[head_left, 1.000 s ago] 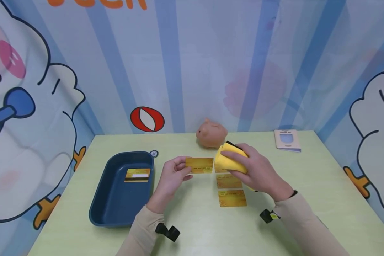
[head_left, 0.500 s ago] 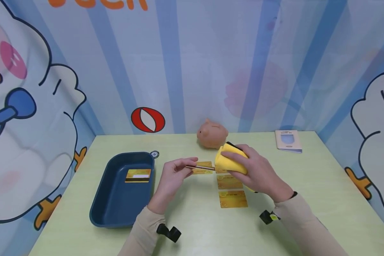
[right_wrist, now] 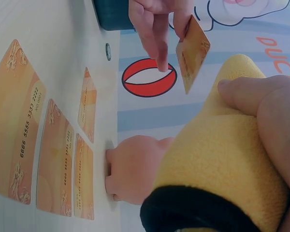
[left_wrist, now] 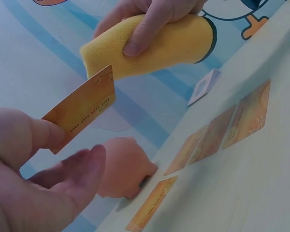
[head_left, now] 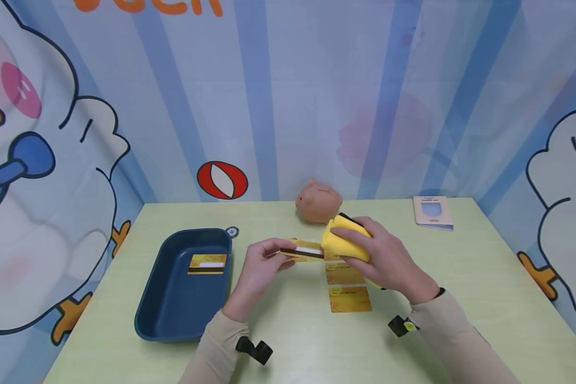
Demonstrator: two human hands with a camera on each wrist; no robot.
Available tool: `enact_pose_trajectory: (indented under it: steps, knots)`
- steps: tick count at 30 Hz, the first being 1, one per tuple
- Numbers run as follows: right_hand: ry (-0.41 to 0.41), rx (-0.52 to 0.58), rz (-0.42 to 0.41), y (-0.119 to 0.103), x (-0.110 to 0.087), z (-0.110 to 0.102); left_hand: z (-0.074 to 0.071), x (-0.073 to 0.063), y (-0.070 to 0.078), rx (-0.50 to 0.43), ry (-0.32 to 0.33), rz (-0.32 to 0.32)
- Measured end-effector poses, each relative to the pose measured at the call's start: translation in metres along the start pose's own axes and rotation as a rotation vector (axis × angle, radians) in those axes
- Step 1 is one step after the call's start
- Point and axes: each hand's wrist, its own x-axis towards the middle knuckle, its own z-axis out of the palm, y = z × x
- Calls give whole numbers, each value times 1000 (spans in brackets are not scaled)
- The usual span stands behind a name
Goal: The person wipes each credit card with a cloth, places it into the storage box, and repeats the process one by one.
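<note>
Gold bank card [head_left: 309,249], thin, stiff and smooth, with square-looking edges: I pinch it at one short end with the fingertips of my left hand [head_left: 259,272]. It is tilted, so from above I see its back, a dark stripe beside a white strip, while the camera on my left wrist catches the face with its row of digits. My right hand [head_left: 396,261] is wrapped around a yellow cloth [head_left: 343,237], plush, short-napped and bundled into a soft, thick roll edged in black. Seen from my right wrist, a gap parts cloth and card.

Just below my pinching fingertips, a matching card [right_wrist: 87,105] lies flat on the pale table [head_left: 297,330]. Beside it, under and nearer than the cloth in my right fingers, three more gold cards [head_left: 346,273] lie in a column.

Beyond my fingers sits a pinkish piggy bank [head_left: 319,201], rounded, matte and slotted on top. Left of my left fingers is a deep blue tray [head_left: 177,304] with rounded corners, holding a striped-side-up card [head_left: 207,266]; a small round disc [head_left: 232,232] lies by its far corner. Farther off, right of my right fingers, rests a pale booklet [head_left: 433,212].
</note>
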Motion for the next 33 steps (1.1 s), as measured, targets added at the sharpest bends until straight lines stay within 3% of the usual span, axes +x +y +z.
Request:
enact_pose_trajectory:
  steps: [9, 25, 33]
  knots:
    - [3, -4, 0, 1, -1, 1, -2, -2, -2, -62, -118, -10]
    - [8, -6, -18, -1, 3, 0, -3, -2, -3, -97, -154, -35]
    - [8, 7, -45, -8, 15, 1, -1, -1, -2, -113, -150, -53]
